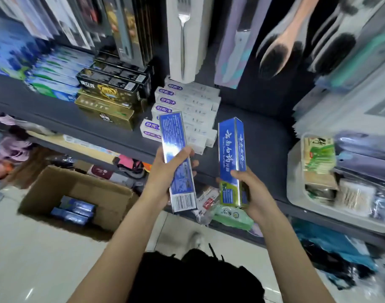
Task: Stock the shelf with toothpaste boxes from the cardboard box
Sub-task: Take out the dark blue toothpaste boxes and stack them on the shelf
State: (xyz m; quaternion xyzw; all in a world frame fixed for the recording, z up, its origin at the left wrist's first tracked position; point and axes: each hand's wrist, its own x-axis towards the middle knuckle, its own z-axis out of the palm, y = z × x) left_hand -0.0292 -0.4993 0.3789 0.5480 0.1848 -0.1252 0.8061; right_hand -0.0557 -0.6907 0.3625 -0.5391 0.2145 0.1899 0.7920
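My left hand (163, 178) grips a blue and silver toothpaste box (176, 154), held upright with its barcode end down. My right hand (250, 191) grips a second blue toothpaste box (231, 149), also upright, with white script on its side. Both boxes hang in front of the dark grey shelf (259, 136), just before a bare stretch of it. On the floor at lower left stands the open cardboard box (56, 184) with several blue toothpaste boxes (74, 209) lying inside.
A stack of white toothpaste boxes (187, 106) lies on the shelf behind my left hand, with black and gold boxes (113, 95) and blue-green ones (56, 73) further left. A clear bin (296, 171) of packets sits at right. Packaged cutlery (182, 36) hangs above.
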